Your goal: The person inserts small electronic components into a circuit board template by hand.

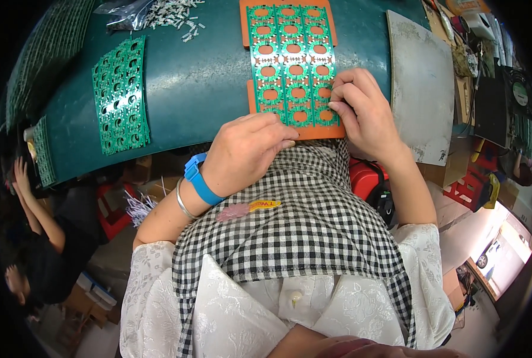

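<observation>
A green circuit board panel, with rows of ring-shaped boards around oval cut-outs, lies on an orange backing plate at the front edge of the table. My left hand is at the plate's near left corner, thumb and fingers pinched together over its lower edge. With its fingertips closed against the panel's right edge, my right hand bends over the lower rings. Anything small between the fingertips of either hand is hidden.
Left on the green table lies a stack of similar panels. Small white parts are heaped beside a plastic bag at the back. A grey board stands to the right. Another person's arms show at far left.
</observation>
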Demonstrator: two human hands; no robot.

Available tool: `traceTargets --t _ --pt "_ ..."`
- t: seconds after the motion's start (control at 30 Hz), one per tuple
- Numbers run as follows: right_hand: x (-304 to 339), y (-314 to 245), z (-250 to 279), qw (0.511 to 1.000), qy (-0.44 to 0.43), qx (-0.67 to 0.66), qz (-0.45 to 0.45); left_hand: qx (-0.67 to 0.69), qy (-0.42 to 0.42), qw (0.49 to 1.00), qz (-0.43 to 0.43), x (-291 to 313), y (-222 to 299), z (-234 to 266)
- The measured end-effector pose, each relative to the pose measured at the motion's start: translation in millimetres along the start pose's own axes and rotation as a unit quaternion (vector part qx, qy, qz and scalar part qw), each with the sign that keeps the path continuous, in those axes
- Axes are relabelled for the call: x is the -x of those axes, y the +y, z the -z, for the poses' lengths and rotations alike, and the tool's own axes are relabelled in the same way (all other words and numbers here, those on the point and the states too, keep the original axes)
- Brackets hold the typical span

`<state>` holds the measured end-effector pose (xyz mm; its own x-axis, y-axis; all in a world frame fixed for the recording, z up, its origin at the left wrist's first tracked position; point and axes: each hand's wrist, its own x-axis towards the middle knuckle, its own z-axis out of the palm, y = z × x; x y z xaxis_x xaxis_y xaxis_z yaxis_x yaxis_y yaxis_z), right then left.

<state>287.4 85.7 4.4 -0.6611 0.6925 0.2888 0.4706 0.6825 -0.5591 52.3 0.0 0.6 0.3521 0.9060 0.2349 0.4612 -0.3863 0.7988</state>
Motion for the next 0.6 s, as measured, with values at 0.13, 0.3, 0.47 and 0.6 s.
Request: traceTargets --t 0.13,0.3,0.47,0.6 --pt "1.5 1.0 -2.9 1.0 0.011 0.002 0.001 -0.004 0.001 1.0 -0.004 0.2 -0.6 -1.8" --pt "1.5 3.9 -5.5 1.0 -0.004 -0.009 0.024 -0.008 0.009 1.0 -0.013 -0.1 -1.8 -3.8" --pt "-4.5 6.9 -1.3 0.998 -0.024 0.025 0.054 -0.02 0.013 0.999 -0.023 -2.4 -4.0 -4.9" --pt "-16.9 22.2 14.9 0.995 -0.089 -0.033 0.036 0.044 0.011 0.998 -0.032 -5.0 -1.4 -13.4"
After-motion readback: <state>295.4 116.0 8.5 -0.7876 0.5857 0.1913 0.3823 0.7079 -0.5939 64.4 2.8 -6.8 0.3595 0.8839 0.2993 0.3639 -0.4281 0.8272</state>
